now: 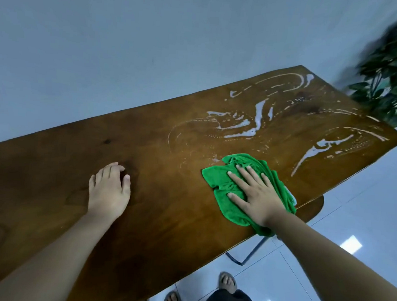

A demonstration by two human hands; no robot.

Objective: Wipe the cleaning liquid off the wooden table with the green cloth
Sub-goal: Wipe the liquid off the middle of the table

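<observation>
A long wooden table (pixel 51 181) fills the head view, running from lower left to upper right. White streaks of cleaning liquid (pixel 243 127) cover its far right half. The crumpled green cloth (pixel 223 189) lies on the table near its front edge, just short of the streaks. My right hand (pixel 257 196) presses flat on the cloth with fingers spread. My left hand (pixel 110 189) rests on the bare wood to the left, fingers slightly curled, holding nothing.
A leafy green plant (pixel 392 76) stands past the table's far right end. A wooden chair seat (pixel 312 208) on a metal frame sits under the front edge. White tiled floor and my sandalled feet (pixel 227 282) show below. A pale wall is behind.
</observation>
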